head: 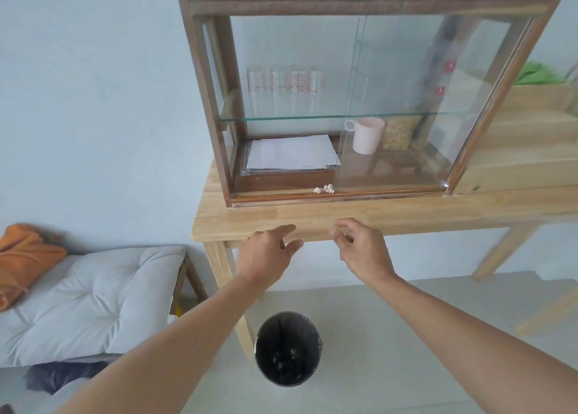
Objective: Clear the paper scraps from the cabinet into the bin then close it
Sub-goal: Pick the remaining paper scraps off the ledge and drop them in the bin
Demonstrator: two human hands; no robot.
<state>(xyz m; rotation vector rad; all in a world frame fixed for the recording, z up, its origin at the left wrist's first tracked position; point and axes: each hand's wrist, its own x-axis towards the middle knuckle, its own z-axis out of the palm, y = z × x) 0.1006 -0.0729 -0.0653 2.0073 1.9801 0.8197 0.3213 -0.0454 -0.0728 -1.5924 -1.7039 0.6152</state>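
A wood-framed glass cabinet (206,94) stands on a light wooden table (391,216). Its left half is open, with the sliding glass door (406,100) pushed to the right. A few small crumpled paper scraps (324,189) lie on the cabinet's front bottom ledge, beside the door's edge. A dark round bin (288,349) stands on the floor under the table's front edge, with bits inside. My left hand (269,251) and my right hand (359,248) hover side by side in front of the table's edge, below the scraps, fingers apart and holding nothing.
Inside the cabinet are a stack of white papers (291,155), a pink mug (368,139), a jar (398,132) and clear measuring glasses (284,89) on the glass shelf. A grey cushioned bench (84,301) with an orange cloth (22,257) stands at the left.
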